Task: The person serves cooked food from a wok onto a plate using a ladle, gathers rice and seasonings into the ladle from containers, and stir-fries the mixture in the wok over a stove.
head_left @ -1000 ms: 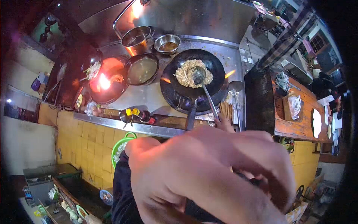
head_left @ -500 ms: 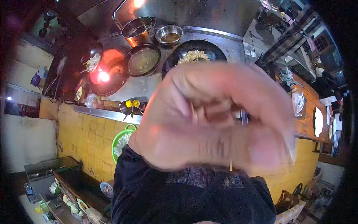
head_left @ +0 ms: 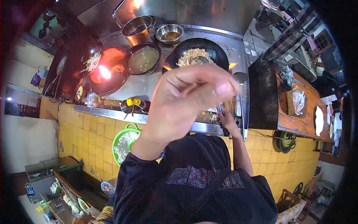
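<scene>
My left hand (head_left: 179, 102) is raised close to the camera, in front of the stove. Its fingers curl in against the thumb, and nothing shows in them. Lower and farther right, my right hand (head_left: 228, 120) is wrapped round the handle of a ladle at the stove's front edge. The ladle's metal bowl (head_left: 200, 60) lies on fried rice (head_left: 191, 54) in a large black wok (head_left: 218, 48). My left hand hides the front of the wok and the middle of the handle. Small flames show on both sides of the wok.
Left of the wok stand a pan of cloudy liquid (head_left: 143, 59), a steel bowl (head_left: 169, 33), a tall pot (head_left: 137, 28) and a brightly lit reddish wok (head_left: 112, 80). Yellow-capped bottles (head_left: 133, 102) sit at the front edge. Below is a green basket (head_left: 115, 143) of white rice. A wooden table (head_left: 298, 128) stands right.
My left hand has drawn back from the camera, up and left, and its fingers have closed. My right hand, the ladle and the wok's front area now show beside it.
</scene>
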The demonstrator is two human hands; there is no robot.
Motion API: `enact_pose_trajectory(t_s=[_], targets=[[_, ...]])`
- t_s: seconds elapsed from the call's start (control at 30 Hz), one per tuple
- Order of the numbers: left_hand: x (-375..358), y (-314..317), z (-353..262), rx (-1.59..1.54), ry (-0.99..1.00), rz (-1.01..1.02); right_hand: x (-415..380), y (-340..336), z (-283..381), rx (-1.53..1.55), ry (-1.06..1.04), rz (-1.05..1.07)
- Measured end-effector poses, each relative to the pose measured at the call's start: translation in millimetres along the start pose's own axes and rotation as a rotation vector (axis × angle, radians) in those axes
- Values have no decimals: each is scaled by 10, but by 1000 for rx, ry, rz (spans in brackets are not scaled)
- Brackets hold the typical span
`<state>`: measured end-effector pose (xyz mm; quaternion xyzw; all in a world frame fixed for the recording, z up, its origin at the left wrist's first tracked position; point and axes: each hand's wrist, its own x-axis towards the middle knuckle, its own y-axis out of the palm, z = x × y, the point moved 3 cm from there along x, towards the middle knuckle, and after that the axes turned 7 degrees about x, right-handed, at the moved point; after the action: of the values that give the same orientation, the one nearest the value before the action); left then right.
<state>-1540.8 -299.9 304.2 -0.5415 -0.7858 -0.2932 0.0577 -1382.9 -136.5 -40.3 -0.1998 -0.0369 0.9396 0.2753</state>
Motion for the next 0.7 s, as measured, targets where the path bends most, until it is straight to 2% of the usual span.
enact_pose_trajectory(t_s=[0.1, 0.17, 0.2, 0.23, 0.3, 0.37, 0.47, 0.53, 0.6, 0.63, 0.7], targets=[[-92, 287, -258, 9, -17, 108, -15, 22, 34, -8, 61, 12], [-102, 342, -318, 76, 121, 215, -14, 18, 47, -11, 100, 13], [-132, 388, -357, 131, 204, 239, -78, 63, 318, 23, 82, 33], [-163, 434, -397, 184, 288, 259, -75, 41, 296, 59, 66, 54], [-265, 537, -513, 269, 321, 204, -33, -67, -65, 129, 47, 104], [-336, 475, -653, 336, 340, 224, 198, -303, -352, -48, -98, 117], [-405, 385, -758, 415, 366, 261, -119, -380, 399, -479, -469, -39], [-399, 287, -619, 421, 405, 273, -198, -513, 841, -888, -255, -127], [-427, 69, -275, 408, 445, 272, -338, -623, 1252, -985, -217, -32], [-486, -84, -57, 477, 320, 258, -369, -648, 1333, -1033, -194, 11], [-618, -397, 387, 622, 68, 247, -391, -642, 1331, -1144, -76, -57]])
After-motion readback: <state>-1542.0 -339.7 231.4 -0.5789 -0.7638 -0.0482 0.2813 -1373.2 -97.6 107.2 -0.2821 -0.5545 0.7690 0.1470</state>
